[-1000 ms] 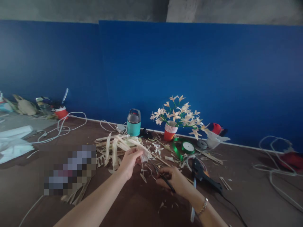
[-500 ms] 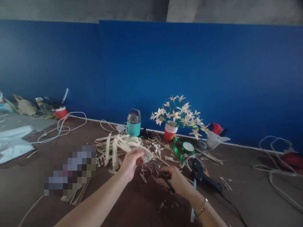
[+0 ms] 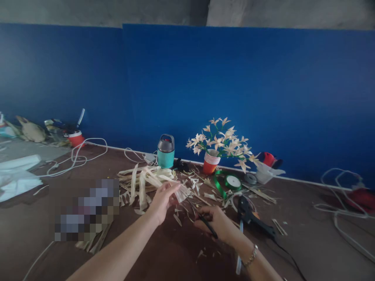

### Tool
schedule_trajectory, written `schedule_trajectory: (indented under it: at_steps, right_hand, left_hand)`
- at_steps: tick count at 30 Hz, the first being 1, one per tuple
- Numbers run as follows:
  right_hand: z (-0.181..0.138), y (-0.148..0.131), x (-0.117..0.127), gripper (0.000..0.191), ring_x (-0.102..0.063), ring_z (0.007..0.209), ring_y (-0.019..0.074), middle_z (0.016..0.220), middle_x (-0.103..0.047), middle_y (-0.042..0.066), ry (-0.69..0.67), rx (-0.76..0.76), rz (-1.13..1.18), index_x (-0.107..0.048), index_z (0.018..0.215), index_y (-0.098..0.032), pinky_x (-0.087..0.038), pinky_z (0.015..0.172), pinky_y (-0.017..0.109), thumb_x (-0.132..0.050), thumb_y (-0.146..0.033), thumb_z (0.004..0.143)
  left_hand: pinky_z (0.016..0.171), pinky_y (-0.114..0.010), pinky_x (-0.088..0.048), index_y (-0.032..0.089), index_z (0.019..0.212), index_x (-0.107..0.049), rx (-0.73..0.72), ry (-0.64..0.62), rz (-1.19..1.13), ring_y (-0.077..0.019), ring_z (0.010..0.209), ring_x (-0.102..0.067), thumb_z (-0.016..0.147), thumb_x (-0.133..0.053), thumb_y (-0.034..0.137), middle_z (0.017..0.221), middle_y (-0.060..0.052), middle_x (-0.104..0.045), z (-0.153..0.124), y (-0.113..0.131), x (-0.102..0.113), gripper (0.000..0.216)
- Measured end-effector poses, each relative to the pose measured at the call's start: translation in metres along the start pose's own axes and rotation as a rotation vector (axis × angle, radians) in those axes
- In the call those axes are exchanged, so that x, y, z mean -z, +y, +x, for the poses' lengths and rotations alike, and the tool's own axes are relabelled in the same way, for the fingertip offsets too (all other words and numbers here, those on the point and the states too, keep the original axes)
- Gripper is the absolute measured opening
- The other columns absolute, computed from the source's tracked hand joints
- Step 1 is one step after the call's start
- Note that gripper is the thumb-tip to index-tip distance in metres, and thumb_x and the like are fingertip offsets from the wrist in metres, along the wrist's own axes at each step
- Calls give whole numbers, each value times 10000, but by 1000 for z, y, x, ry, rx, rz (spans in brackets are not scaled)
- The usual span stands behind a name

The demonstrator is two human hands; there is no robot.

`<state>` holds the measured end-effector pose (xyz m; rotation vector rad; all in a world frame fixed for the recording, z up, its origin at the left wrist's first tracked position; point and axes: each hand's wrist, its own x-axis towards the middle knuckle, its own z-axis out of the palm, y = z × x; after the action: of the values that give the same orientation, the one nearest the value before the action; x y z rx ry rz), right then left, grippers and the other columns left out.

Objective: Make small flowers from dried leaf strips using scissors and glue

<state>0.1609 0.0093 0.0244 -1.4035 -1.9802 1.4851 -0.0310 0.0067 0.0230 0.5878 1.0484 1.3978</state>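
My left hand (image 3: 162, 200) pinches a pale dried leaf strip (image 3: 182, 192), holding it up over the brown table (image 3: 293, 249). My right hand (image 3: 216, 224) is closed round black-handled scissors (image 3: 202, 217) whose blades point up toward the strip's edge. Behind my left hand lies a heap of dried leaf strips (image 3: 146, 178). Small pale cuttings (image 3: 177, 219) are scattered on the table around and under both hands.
A black glue gun (image 3: 253, 219) with its cord lies right of my right hand. Behind stand a green ribbon roll (image 3: 231, 182), a red cup of leaf flowers (image 3: 211, 160), a teal jar (image 3: 165, 151) and a red-topped container (image 3: 267, 159). White cables (image 3: 74, 158) trail left and right (image 3: 341, 212).
My left hand has turned the leaf strip slightly and its fingers have shifted; the scissors stay close under the strip. Nothing else has moved.
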Motion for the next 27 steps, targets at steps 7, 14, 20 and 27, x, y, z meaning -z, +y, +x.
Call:
schedule_trajectory:
  at_steps: [7,14,20,27]
  right_hand:
    - [0,-1,-2,339,-379,372,53,461,-465,-73,-1,-14,47,-583,746,-151,-295,312,144,-707,-440,621]
    - [0,0,-2,346,-370,357,49,457,-473,-73,5,-7,60,-593,739,-153,-294,314,151,-708,-455,618]
    - [1,0,-2,304,-355,348,43,431,-447,-83,12,-3,49,-585,724,-152,-265,306,141,-695,-423,641]
    - [2,4,-2,289,-374,363,49,448,-458,-78,22,-9,41,-584,729,-148,-284,304,138,-690,-402,641]
  left_hand:
    - [512,-204,-419,113,663,-714,-82,90,2,-122,569,-574,528,-805,298,613,-34,-667,3,-1,1,246]
    - [459,-184,-352,101,648,-720,-38,103,-74,-78,503,-499,475,-836,278,560,-9,-625,0,-3,-4,273]
    - [484,-180,-351,114,665,-712,1,144,-142,-69,536,-490,489,-838,253,603,4,-621,4,-9,-1,258]
    - [479,-173,-351,115,651,-700,13,174,-173,-57,523,-468,486,-846,249,578,21,-590,3,-11,-2,257]
